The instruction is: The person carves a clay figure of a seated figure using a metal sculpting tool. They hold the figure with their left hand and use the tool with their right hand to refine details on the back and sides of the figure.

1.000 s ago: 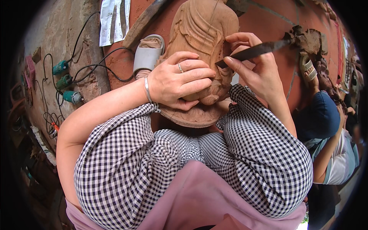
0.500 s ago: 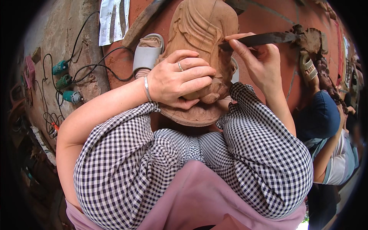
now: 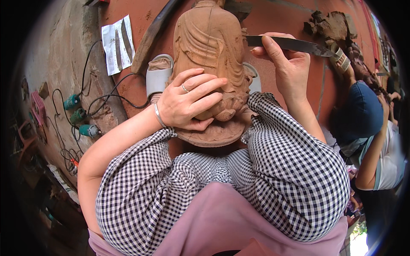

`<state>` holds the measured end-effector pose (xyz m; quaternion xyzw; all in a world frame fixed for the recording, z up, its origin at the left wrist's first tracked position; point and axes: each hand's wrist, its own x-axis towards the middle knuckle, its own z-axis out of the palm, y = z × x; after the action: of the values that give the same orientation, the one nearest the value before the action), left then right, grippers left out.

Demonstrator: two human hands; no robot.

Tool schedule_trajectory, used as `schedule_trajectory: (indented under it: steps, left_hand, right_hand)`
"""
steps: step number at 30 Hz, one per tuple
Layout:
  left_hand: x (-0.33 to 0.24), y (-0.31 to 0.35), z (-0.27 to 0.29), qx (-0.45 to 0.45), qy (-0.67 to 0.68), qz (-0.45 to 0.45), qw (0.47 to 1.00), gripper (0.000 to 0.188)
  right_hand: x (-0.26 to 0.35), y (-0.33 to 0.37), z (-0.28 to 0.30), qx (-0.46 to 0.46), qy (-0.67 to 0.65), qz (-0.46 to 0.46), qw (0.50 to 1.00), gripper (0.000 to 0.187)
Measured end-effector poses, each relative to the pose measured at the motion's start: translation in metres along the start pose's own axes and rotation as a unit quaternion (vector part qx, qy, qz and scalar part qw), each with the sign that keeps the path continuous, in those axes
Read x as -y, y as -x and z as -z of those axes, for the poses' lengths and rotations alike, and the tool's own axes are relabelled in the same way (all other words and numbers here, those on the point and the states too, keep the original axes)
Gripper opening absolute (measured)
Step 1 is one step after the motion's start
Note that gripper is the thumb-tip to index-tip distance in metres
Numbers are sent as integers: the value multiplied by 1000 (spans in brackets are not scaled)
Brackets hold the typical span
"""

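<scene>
A carved reddish-brown wooden statue (image 3: 203, 45) with draped robe folds is between my feet, its rounded base toward me. My left hand (image 3: 188, 100) lies over its lower part, fingers spread across the carving and thumb folded in on the near side. A ring and a bracelet are on that hand and wrist. To the right of the statue, my right hand (image 3: 290, 70) pinches a long, flat, dark metal file (image 3: 299, 45) between thumb and fingers. The file's left tip is beside the statue's right edge; whether it touches is hard to tell. Its other end points right.
At the left are green power tools (image 3: 87, 130) with black cables. White paper (image 3: 112, 51) bearing two dark blades lies near a wooden beam (image 3: 149, 45). Light slippers (image 3: 159, 81) flank the statue. At the right sit another person in a blue cap (image 3: 363, 109) and a rough wood piece (image 3: 331, 25).
My right hand has drawn the file slightly away from the statue, its outer end dropping lower. My left hand keeps its place on the carving. The whole view has shifted a little.
</scene>
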<state>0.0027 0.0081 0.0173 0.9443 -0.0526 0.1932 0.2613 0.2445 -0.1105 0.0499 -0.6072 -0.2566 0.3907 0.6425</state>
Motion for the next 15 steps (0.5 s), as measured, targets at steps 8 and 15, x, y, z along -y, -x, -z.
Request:
schedule_trajectory:
  steps: [8, 15]
  left_hand:
    - [-3, -1, 3, 9, -4, 15, 1000, 56]
    - [-1, 3, 2, 12, -22, 4, 1000, 59]
  right_hand:
    - [-1, 4, 9, 129, 233, 75, 961, 22]
    - [5, 9, 0, 173, 354, 151, 906, 23]
